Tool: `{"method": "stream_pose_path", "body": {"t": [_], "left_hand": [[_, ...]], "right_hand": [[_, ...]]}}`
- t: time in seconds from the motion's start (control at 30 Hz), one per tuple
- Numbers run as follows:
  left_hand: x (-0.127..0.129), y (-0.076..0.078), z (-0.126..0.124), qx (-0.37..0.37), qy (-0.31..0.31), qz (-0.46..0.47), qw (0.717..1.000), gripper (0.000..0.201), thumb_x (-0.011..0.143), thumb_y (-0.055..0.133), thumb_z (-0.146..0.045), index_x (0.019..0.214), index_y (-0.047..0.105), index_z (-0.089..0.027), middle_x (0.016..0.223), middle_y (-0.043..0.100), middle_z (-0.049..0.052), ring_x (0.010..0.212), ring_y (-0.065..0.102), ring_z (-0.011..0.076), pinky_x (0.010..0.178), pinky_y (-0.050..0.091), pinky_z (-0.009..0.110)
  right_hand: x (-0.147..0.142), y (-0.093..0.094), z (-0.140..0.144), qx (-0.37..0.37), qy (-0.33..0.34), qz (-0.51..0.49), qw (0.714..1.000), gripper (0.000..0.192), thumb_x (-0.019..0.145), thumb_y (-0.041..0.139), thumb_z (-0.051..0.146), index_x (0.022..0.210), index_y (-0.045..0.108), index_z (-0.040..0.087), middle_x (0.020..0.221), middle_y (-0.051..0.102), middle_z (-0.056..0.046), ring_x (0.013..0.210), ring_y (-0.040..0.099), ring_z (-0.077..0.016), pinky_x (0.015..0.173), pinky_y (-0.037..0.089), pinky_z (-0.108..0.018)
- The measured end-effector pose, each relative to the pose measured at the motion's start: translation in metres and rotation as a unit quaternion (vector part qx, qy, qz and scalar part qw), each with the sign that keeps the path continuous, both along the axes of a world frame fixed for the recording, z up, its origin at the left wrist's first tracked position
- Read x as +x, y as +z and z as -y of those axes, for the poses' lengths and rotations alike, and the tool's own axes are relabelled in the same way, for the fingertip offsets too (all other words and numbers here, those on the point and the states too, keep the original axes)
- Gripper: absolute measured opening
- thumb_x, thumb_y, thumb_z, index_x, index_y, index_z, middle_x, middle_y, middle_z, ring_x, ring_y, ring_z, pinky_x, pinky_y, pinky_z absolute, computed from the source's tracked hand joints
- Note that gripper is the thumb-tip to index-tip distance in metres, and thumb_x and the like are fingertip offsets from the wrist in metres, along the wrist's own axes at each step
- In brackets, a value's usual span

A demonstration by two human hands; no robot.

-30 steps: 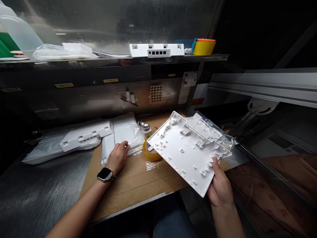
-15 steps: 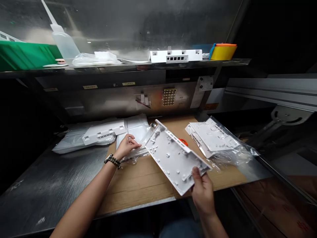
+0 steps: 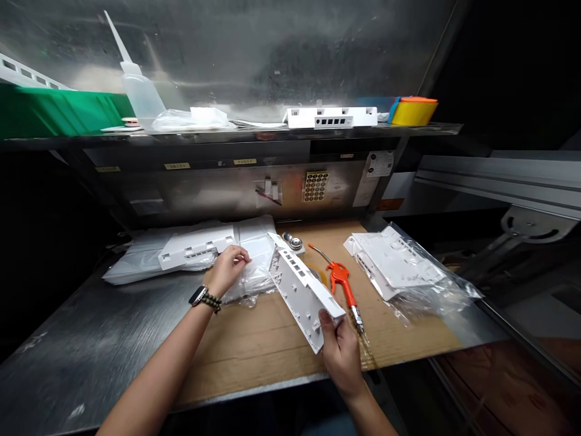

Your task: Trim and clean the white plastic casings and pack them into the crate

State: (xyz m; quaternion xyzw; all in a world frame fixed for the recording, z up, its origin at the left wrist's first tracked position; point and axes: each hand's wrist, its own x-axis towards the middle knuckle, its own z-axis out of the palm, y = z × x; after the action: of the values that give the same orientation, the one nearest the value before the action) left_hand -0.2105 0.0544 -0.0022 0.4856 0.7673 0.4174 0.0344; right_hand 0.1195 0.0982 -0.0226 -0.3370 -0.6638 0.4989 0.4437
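Observation:
My right hand [image 3: 342, 348] grips the near end of a white plastic housing [image 3: 297, 293], thumb on its inner face. The housing is tilted above the cardboard, its row of port cut-outs facing up. My left hand [image 3: 229, 266] has its thumb and fingers pinched together over a stack of clear plastic bags [image 3: 261, 257]; whether film is between the fingertips I cannot make out. Another white housing [image 3: 197, 247] lies on the bags left of that hand. Beyond the held housing, an orange air blow gun [image 3: 339, 275] rests on the cardboard, beside a partly hidden tape roll [image 3: 318, 274].
More white housings [image 3: 394, 260] lie on clear film at the right. Small round metal pieces [image 3: 295, 243] sit behind the held part. Cardboard [image 3: 245, 357] covers part of the metal bench [image 3: 118, 327]. The shelf above carries a squeeze bottle [image 3: 143, 97], a green bin [image 3: 59, 112] and a yellow container [image 3: 414, 112].
My right hand has brought the housing leftward and turned it more on edge, uncovering the orange blow gun. My left hand stays over the bags, its fingers more curled. The view has shifted slightly.

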Motion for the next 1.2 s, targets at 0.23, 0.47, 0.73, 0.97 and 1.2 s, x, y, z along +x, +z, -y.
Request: {"method": "stream_pose_path", "body": {"t": [0.23,0.47,0.73,0.97,1.2], "left_hand": [[-0.01,0.028,-0.014,-0.051,0.037,-0.162,0.985,0.018,0.097,0.062,-0.024,0.11,0.072,-0.018,0.122,0.069,0.011,0.125,0.056,0.0317,0.108,0.043,0.058],[0.012,0.048,-0.035,-0.099,-0.111,-0.169,0.974,0.079,0.075,0.049,0.0,0.148,0.057,-0.028,0.155,0.056,0.009,0.091,0.072,0.0215,0.077,0.057,0.034],[0.027,0.083,-0.035,-0.014,-0.107,-0.156,0.982,0.063,0.083,0.045,-0.007,0.143,0.062,-0.017,0.135,0.073,0.011,0.074,0.072,0.0162,0.056,0.056,0.026],[0.08,0.079,-0.003,0.056,-0.066,-0.326,0.941,0.063,0.092,0.046,-0.002,0.143,0.063,-0.035,0.151,0.061,0.002,0.075,0.07,0.0182,0.069,0.056,0.034],[0.156,0.081,0.034,0.019,-0.096,-0.33,0.939,0.111,0.071,0.038,0.011,0.167,-0.004,-0.026,0.169,0.03,0.015,0.068,0.073,0.0178,0.055,0.06,0.029]], "right_hand": [[-0.002,-0.009,0.002,0.01,-0.003,-0.004,1.0,0.053,0.1,0.058,0.057,0.131,0.069,0.016,0.126,0.075,-0.018,0.127,0.068,-0.0335,0.106,0.056,-0.045],[-0.009,-0.02,0.02,0.141,-0.097,-0.062,0.983,0.045,0.102,0.058,0.044,0.138,0.066,0.017,0.127,0.075,-0.019,0.117,0.074,-0.0339,0.094,0.064,-0.042],[-0.025,-0.034,0.023,0.243,0.005,-0.043,0.969,0.048,0.107,0.043,0.024,0.155,0.05,0.02,0.126,0.076,-0.015,0.117,0.075,-0.0287,0.097,0.063,-0.039],[-0.016,-0.008,0.027,0.029,-0.081,-0.072,0.994,0.05,0.1,0.058,0.055,0.127,0.073,0.016,0.113,0.08,-0.016,0.113,0.076,-0.0328,0.093,0.063,-0.036],[0.02,0.023,0.005,-0.179,-0.126,-0.186,0.958,0.067,0.084,0.071,0.069,0.12,0.074,0.012,0.117,0.079,-0.019,0.108,0.076,-0.0362,0.085,0.066,-0.039]]}}
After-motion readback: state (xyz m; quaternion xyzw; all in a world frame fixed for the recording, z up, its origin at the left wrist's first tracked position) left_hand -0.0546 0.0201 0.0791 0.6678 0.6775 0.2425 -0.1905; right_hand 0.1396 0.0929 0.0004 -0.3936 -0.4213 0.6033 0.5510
